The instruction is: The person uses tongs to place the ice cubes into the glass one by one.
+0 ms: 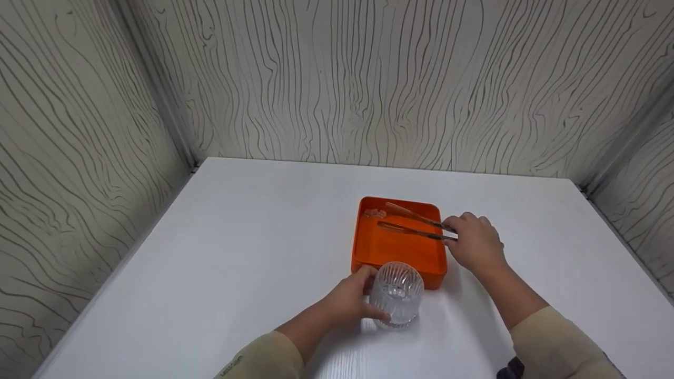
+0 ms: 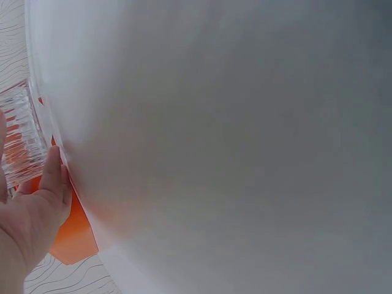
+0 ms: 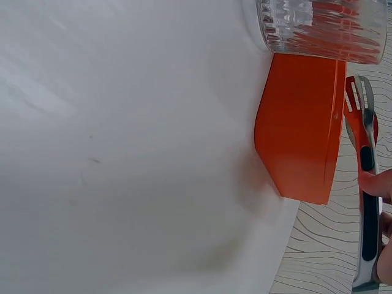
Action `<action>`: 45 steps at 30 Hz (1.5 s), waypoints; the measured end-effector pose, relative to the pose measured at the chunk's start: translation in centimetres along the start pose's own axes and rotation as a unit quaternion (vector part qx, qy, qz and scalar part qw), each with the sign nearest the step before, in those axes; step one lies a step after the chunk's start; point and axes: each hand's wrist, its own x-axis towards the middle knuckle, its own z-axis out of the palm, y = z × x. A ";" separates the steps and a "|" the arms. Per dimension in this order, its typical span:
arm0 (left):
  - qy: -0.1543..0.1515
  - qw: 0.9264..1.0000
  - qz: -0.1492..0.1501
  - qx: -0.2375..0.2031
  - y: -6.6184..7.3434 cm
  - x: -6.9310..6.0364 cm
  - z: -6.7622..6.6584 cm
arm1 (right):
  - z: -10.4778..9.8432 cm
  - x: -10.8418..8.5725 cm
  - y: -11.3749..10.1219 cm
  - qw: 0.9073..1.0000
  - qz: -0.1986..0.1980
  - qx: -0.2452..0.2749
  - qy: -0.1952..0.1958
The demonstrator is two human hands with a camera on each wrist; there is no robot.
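Note:
A clear ribbed glass (image 1: 397, 295) stands on the table at the near side of an orange tray (image 1: 389, 251). Thumb and fingers of my left hand (image 1: 347, 297) grip the glass from its left side. My right hand (image 1: 476, 242) holds metal tongs (image 1: 413, 231) with dark handle grips. Their two arms are spread apart over the tray and point left. Small clear lumps (image 1: 375, 213) lie in the tray's far left corner, near one tong tip. In the right wrist view, the tongs (image 3: 369, 159) show a slotted end above the tray's rim.
The white table (image 1: 237, 237) extends on all sides of the tray. Wood-patterned panels (image 1: 337, 84) stand behind it and at both sides. A small dark object (image 1: 509, 368) shows beside the right sleeve at the bottom edge.

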 end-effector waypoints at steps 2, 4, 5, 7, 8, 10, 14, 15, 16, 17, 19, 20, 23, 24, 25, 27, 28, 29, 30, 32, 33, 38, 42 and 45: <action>0.000 1.000 0.000 -0.001 0.1 0.0 0.0 | 0.3 0.3 -0.2 1.000 0.006 -0.004 -0.002; -0.001 1.000 0.000 -0.001 0.2 0.0 -0.1 | 0.5 0.7 -0.4 1.000 0.016 -0.006 -0.008; -0.001 1.000 0.000 -0.002 0.2 0.0 -0.1 | 0.6 0.8 -0.5 1.000 0.020 -0.008 -0.011; -0.001 1.000 0.000 -0.004 0.2 0.0 -0.1 | 0.9 1.1 -0.5 0.999 0.025 -0.016 -0.013; -0.002 1.000 0.000 -0.004 0.3 -0.1 -0.1 | 1.0 1.2 -0.6 0.999 0.027 -0.018 -0.014; -0.003 1.000 -0.001 -0.004 0.3 -0.1 -0.1 | 1.3 1.4 -0.7 0.999 0.028 -0.025 -0.013; -0.003 1.000 0.009 0.003 0.3 -0.1 -0.1 | 1.8 1.6 -0.9 0.999 0.026 -0.035 -0.008; -0.003 1.000 0.012 0.005 0.2 -0.1 0.0 | 1.9 1.6 -0.9 0.999 0.028 -0.036 -0.008; -0.003 1.000 0.014 0.007 0.2 -0.1 0.0 | 2.0 1.7 -1.0 0.999 0.029 -0.037 -0.007; -0.003 1.000 0.017 0.009 0.2 -0.1 0.0 | 2.1 1.8 -1.1 0.999 0.033 -0.037 -0.009; -0.002 1.000 0.018 0.012 0.1 -0.1 0.0 | 2.3 2.0 -1.2 0.998 0.040 -0.037 -0.013; -0.001 1.000 0.016 0.013 0.1 -0.1 0.0 | 2.4 2.1 -1.3 0.998 0.041 -0.038 -0.015; 0.000 1.000 0.015 0.016 0.1 0.0 0.0 | 2.7 2.3 -1.5 0.998 0.046 -0.034 -0.019; 0.000 1.000 0.015 0.017 0.1 0.0 0.0 | 2.7 2.4 -1.5 0.998 0.047 -0.033 -0.019; 0.000 1.000 0.015 0.018 0.1 0.1 0.1 | 2.7 2.4 -1.6 0.998 0.047 -0.032 -0.018; 0.000 1.000 0.015 0.019 0.1 0.1 0.1 | 2.8 2.5 -1.7 0.998 0.048 -0.029 -0.017; 0.000 1.000 0.014 0.020 0.1 0.2 0.1 | 2.8 2.5 -1.7 0.998 0.048 -0.027 -0.016; -0.001 1.000 0.013 0.020 0.0 0.2 0.1 | 2.8 2.6 -1.7 0.998 0.049 -0.026 -0.016; -0.001 1.000 0.013 0.020 0.0 0.2 0.1 | 2.8 2.6 -1.7 0.998 0.049 -0.025 -0.015; -0.001 1.000 0.012 0.019 0.0 0.2 0.1 | 2.8 2.7 -1.7 0.998 0.047 -0.025 -0.012; -0.001 1.000 0.012 0.018 0.0 0.2 0.0 | 2.8 2.8 -1.7 0.999 0.047 -0.026 -0.012; 0.000 1.000 0.008 0.014 0.0 0.2 0.0 | 2.9 3.0 -1.8 0.998 0.043 -0.032 -0.014; 0.000 1.000 0.009 0.013 0.0 0.1 -0.1 | 2.9 3.1 -1.8 0.999 0.041 -0.030 -0.019; -0.002 1.000 0.015 0.014 -0.1 0.1 -0.2 | 3.0 3.1 -1.8 0.999 0.030 -0.035 -0.016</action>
